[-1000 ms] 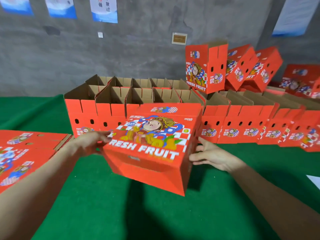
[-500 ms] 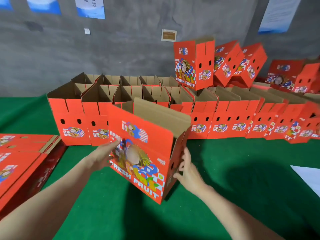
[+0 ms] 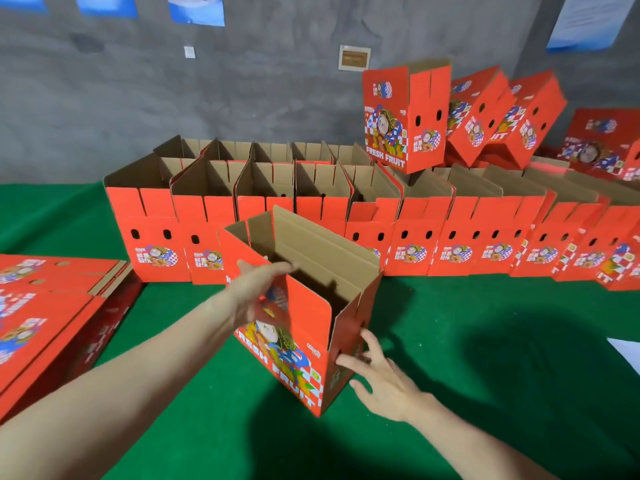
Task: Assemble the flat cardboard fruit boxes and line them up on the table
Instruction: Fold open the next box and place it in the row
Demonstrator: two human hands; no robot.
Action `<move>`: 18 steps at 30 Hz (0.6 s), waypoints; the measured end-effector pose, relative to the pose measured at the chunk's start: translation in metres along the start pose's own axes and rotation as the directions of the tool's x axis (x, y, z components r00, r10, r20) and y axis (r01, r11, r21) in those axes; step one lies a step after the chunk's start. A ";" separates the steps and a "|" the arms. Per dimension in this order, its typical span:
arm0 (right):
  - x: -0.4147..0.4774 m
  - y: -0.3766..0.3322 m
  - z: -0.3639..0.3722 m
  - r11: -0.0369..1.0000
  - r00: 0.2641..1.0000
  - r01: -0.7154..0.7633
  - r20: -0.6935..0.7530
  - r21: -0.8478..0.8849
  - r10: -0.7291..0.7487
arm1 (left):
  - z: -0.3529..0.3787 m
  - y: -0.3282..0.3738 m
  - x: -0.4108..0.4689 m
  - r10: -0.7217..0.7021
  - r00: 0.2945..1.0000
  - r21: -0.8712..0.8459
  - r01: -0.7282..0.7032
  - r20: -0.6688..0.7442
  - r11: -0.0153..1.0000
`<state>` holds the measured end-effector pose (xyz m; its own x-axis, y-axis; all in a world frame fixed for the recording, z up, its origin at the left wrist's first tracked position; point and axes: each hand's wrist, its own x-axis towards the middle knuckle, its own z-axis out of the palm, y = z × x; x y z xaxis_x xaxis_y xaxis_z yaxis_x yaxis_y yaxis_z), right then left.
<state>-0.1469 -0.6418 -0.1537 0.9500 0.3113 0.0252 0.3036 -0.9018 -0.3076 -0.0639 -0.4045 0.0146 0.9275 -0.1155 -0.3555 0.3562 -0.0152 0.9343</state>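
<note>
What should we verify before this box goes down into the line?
1. Box opened up: ok, the held box has its top open, flaps up.
2. Bottom locked: cannot tell, underside hidden.
3. Box level: not ok, it is tilted.
4. Both hands on it: ok, left hand at the front rim, right hand spread on the side wall.
5. Landing spot: ok, bare green table in front of the front row.
6. Flat stack out of the way: ok, lies apart at left.

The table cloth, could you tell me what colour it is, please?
The table cloth is green; head view.
</note>
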 end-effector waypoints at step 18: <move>0.001 -0.013 -0.066 0.998 0.852 0.013 -0.522 -0.059 -0.042 | 0.048 0.071 -0.064 0.434 0.884 0.033 -0.446 0.172 0.895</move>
<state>-0.1451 -0.6498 -0.0865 0.8348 0.1469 0.5306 0.3199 -0.9138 -0.2504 -0.1034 -0.4455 0.1055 0.9552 -0.2799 0.0958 -0.0984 0.0050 0.9951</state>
